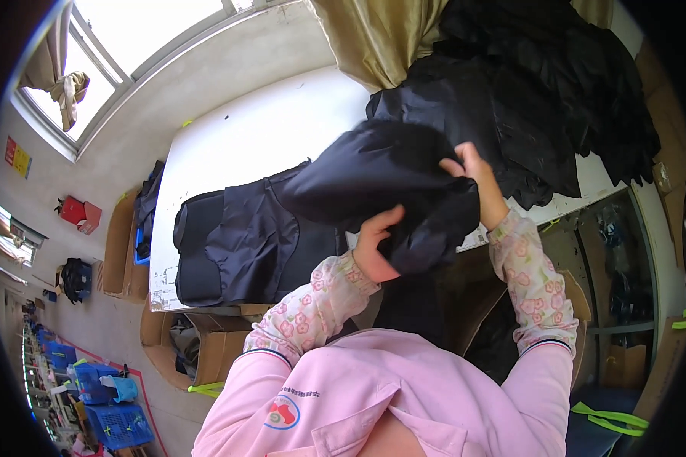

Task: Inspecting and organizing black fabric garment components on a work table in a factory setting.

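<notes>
- Dark garment (381, 190): a black piece of cloth held up in the air between both hands, above the near edge of the white table (251, 137)
- Left hand (373, 247) grips the lower fold of that piece from beneath, fingers curled into the cloth
- Right hand (476, 179) pinches its upper edge, thumb and fingers closed on the fabric
- Progress, as a judgement: one navy piece (244, 244) already lies spread flat on the table to the left, while the held one is still bunched and not laid out
- Further back a heap of black cloth (541, 99) sits on the table's far right, seemingly unsorted
- Hard to make out: the held piece's shape is blurred; the cardboard boxes (206, 350) below the table are partly hidden by the pink sleeves
</notes>
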Action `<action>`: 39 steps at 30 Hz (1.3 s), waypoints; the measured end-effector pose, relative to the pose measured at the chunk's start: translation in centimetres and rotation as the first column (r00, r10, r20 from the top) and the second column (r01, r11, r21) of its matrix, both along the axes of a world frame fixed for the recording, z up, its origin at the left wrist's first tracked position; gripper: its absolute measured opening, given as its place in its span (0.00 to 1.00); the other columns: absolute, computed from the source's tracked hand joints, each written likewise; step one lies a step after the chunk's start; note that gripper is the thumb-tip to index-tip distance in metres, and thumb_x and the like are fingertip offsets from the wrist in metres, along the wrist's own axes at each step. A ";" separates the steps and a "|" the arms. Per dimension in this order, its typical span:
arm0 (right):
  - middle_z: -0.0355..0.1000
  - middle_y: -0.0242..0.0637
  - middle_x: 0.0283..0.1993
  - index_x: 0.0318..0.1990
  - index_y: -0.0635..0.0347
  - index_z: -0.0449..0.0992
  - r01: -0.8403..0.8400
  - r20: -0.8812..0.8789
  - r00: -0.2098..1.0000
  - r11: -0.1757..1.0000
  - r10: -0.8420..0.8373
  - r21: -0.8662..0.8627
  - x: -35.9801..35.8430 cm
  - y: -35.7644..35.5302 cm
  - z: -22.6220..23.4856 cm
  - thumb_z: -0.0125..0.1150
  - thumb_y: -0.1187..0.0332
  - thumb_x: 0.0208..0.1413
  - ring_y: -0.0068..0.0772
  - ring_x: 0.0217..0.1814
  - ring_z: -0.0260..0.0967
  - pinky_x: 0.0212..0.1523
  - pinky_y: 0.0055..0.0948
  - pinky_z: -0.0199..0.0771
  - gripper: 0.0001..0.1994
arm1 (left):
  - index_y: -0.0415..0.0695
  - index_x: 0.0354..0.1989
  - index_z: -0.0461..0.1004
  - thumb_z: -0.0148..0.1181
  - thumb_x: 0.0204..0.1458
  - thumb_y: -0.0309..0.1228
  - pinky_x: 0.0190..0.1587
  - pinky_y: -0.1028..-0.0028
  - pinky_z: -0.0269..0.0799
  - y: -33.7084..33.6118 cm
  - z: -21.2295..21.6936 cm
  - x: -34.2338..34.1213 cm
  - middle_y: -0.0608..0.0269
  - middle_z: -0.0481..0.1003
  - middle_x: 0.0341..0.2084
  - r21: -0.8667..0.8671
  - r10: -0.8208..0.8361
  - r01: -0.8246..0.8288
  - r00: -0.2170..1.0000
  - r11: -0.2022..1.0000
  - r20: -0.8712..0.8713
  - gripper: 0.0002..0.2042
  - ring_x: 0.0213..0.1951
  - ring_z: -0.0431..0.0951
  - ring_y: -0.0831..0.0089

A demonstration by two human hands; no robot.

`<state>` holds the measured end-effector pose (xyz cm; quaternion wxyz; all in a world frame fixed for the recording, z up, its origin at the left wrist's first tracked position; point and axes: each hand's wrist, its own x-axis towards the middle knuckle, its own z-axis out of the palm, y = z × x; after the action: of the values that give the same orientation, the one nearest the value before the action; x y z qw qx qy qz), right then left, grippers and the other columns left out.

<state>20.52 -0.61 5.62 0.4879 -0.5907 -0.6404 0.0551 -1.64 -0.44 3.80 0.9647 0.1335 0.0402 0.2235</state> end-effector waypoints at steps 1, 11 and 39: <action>0.72 0.53 0.30 0.41 0.64 0.67 0.096 0.093 0.992 0.988 -0.085 -0.122 1.6 0.5 -3.6 0.62 0.67 0.54 0.50 0.35 0.73 0.35 0.37 0.70 0.13 | 0.37 0.51 0.70 0.44 0.57 0.59 0.46 0.63 0.77 0.4 0.4 -1.1 0.44 0.74 0.47 -0.114 -0.074 0.078 0.996 0.990 0.042 0.33 0.44 0.79 0.57; 0.72 0.26 0.32 0.37 0.60 0.73 -0.135 -0.723 0.687 0.965 -0.072 -0.224 11.5 -3.2 0.4 0.55 0.67 0.62 0.14 0.33 0.67 0.36 0.19 0.68 0.07 | 0.32 0.55 0.67 0.48 0.63 0.37 0.57 0.66 0.67 11.2 2.6 -14.9 0.52 0.73 0.50 0.780 0.507 -0.202 0.846 0.593 -0.167 0.21 0.53 0.74 0.62; 0.69 0.50 0.43 0.62 0.82 0.49 -0.682 -0.711 0.388 0.701 0.586 0.206 -15.8 4.2 25.9 0.69 0.75 0.46 0.32 0.36 0.74 0.31 0.30 0.78 0.40 | 0.40 0.43 0.70 0.50 0.59 0.35 0.43 0.63 0.74 12.9 -5.2 -5.3 0.63 0.70 0.30 0.292 0.056 -0.017 0.990 0.956 -0.126 0.11 0.37 0.75 0.68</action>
<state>4.74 3.58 31.49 0.6053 -0.2536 -0.5590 0.5068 -6.96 12.41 -1.38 0.9256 0.2872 0.0736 0.2352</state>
